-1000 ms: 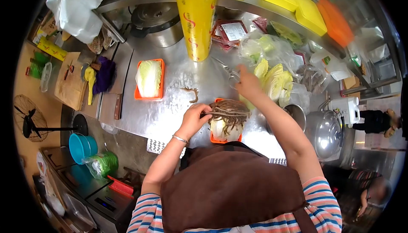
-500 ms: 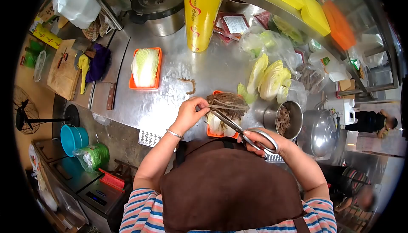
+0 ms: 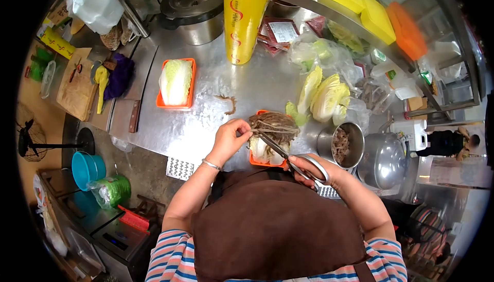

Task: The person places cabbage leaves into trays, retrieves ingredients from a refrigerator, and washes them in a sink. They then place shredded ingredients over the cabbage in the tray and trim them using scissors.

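My left hand [image 3: 232, 139] is closed in a pinch on the ends of long brown strands [image 3: 272, 127], limp and fibrous, kind unclear. They lie over a piece of napa cabbage [image 3: 262, 152] in an orange tray [image 3: 254, 161] close to my body. In my right hand [image 3: 307, 169] is a pair of metal scissors [image 3: 277, 149], fingers in the handle loops, blades pointing up-left under the strands near my left fingertips. Whether the blades touch a strand is too fine to tell. A steel pot [image 3: 355, 129] with brown shredded pieces stands right of the tray.
A second orange tray [image 3: 191, 91] holds napa cabbage. Loose cabbage leaves [image 3: 329, 98] lie beyond the pot. A cleaver [image 3: 135, 116] rests at the left, a yellow film roll [image 3: 244, 30] stands at the back, and a lidded pot [image 3: 383, 161] is at the right.
My right hand has shifted slightly left, and the scissor handles look closer together. My left hand keeps its pinch on the strands. People at the far right have shifted.
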`<state>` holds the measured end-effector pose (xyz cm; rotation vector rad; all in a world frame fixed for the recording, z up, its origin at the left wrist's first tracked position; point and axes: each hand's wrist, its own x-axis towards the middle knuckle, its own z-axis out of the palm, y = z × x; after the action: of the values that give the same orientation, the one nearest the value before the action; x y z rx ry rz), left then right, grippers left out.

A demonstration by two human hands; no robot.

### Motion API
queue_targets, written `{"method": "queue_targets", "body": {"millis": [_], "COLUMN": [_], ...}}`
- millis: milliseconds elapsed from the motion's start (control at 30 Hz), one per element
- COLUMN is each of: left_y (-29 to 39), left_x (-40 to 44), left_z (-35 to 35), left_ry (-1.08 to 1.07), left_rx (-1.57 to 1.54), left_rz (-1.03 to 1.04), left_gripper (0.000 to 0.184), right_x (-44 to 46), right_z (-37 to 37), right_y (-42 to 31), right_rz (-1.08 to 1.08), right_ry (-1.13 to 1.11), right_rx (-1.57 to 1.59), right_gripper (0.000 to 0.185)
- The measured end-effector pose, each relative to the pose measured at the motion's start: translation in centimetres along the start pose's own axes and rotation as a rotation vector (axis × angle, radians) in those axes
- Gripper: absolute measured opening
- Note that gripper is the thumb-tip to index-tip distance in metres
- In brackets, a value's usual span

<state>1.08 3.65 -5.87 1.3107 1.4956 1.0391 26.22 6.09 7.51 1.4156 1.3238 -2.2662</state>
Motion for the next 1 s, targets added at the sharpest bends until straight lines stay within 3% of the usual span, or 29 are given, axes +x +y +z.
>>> {"method": "queue_targets", "body": {"millis": [200,400,500,600,667,733,867,933,1000], "left_y": [0.7,0.5,-1.1,-2.1,-2.3,-1.6,-0.3,1.2,2.2], "left_x": [-0.4,-0.6,-0.7,-1.0,-1.1,-1.2,-1.9,-2.1,-2.2], "left_z": [-0.1,0.0,-0.7,-1.7,-2.2,-2.9,-5.0,-5.2,-4.6], "left_ry": [-0.015,-0.021,0.059,0.068,0.141,0.191,0.287,0.223,0.185], "left_rx": [-0.001,0.036,-0.312,-0.513,-0.56,-0.538,-0.659,-0.653,-0.523], "left_rz": [-0.008,0.028,-0.108,-0.185,-0.207,-0.176,-0.285,-0.192,-0.182], "left_gripper": [0.011,0.01,0.01,0.01,0.01,0.009,0.006,0.007,0.009], "right_x": [1.5,1.3,-0.7,1.0,5.0,9.5,13.8,12.7,11.2], "right_z": [0.5,-0.3,-1.0,-3.0,-5.0,-7.8,-8.2,-6.6,-3.8], "right_y": [0.3,1.0,-1.3,-2.9,-3.6,-4.1,-5.8,-6.1,-6.3], "right_rz": [0.012,-0.058,-0.061,-0.193,-0.422,-0.568,-0.417,-0.801,-0.952], "right_ry": [0.06,0.075,0.03,0.28,0.654,0.81,0.845,0.999,0.725], "right_rx": [0.087,-0.034,-0.028,-0.12,-0.602,-0.915,-1.054,-1.457,-1.057], "right_gripper": [0.05,0.043,0.035,0.049,0.054,0.05,0.043,0.042,0.04]}}
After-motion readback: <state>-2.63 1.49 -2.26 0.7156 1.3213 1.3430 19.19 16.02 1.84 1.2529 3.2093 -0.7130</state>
